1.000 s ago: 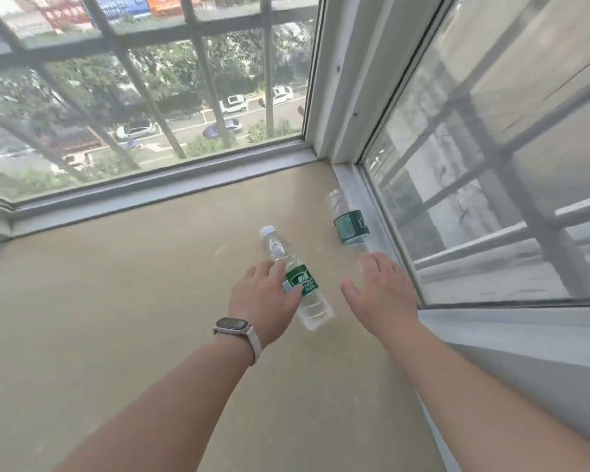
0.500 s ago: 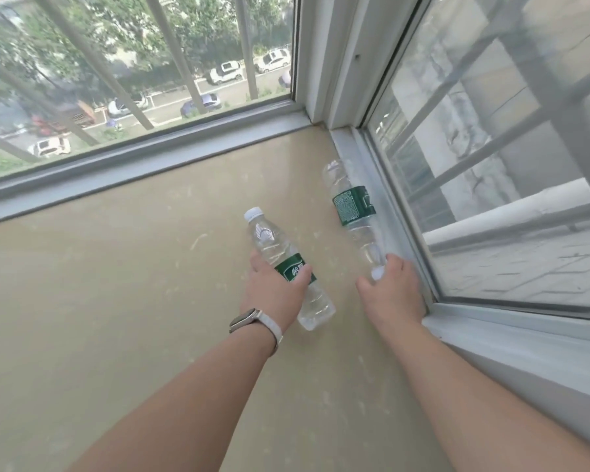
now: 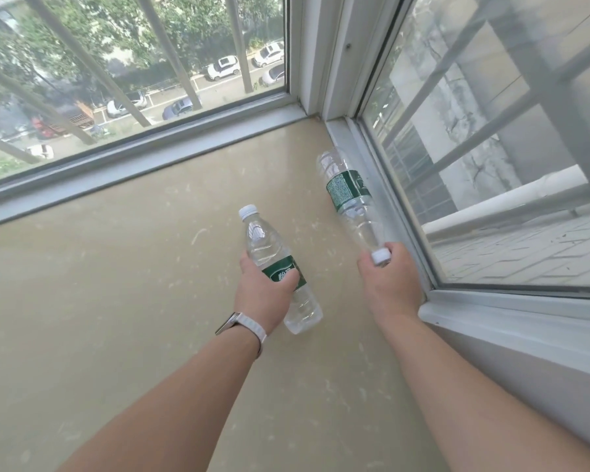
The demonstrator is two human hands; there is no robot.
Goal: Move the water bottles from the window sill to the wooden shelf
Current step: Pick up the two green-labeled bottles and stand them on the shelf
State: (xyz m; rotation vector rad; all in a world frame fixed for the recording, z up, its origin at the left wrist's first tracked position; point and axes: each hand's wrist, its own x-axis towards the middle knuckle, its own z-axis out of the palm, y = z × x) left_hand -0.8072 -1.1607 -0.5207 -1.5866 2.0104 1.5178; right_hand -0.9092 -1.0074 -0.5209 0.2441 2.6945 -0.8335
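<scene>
Two clear water bottles with green labels and white caps lie on the beige window sill. My left hand, with a watch on its wrist, is wrapped around the middle of the nearer bottle, whose cap points away from me. My right hand grips the cap end of the second bottle, which lies along the right window frame with its base pointing away. The wooden shelf is not in view.
Barred windows close the sill at the back and on the right, meeting at a white corner post. A grey-white frame ledge runs along the right, close to my right wrist.
Both hands went from hovering over the bottles to closing on them. The left hand now holds the near bottle's middle, and the right hand has taken the far bottle's cap end.
</scene>
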